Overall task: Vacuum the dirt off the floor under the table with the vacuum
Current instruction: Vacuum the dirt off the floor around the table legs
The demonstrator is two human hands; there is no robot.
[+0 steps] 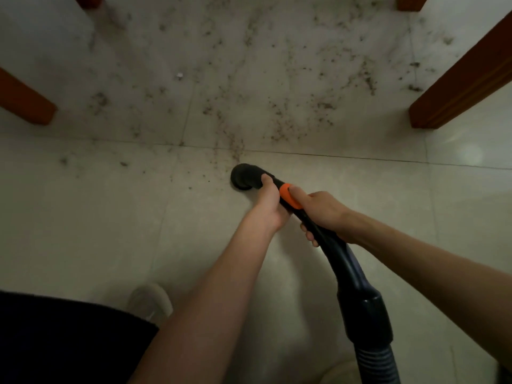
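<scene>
Pale glossy floor tiles (83,217) fill the view, and beyond the dark grout line (360,157) that crosses the frame the dirt (291,112) lies in scattered dark specks and clumps, framed by wooden table legs (457,87) at the left and right. Measured from that grout line, the vacuum nozzle (245,177) sits just on the near side, its round mouth down at the floor and almost touching the closest trail of grit. The vacuum wand's (343,261) long axis runs from the nozzle back and rightward toward the person, ending in the ribbed hose (379,361) at the bottom edge. The left hand (270,202) is the nearer one to the nozzle, fingers curled around the tube right behind the elbow; the right hand (318,210) wraps the handle just behind the orange collar (288,196), thumb lying along it. The dirt lies straight ahead of both hands, so the stroke seems to call for a push along the wand's axis, across the line.
</scene>
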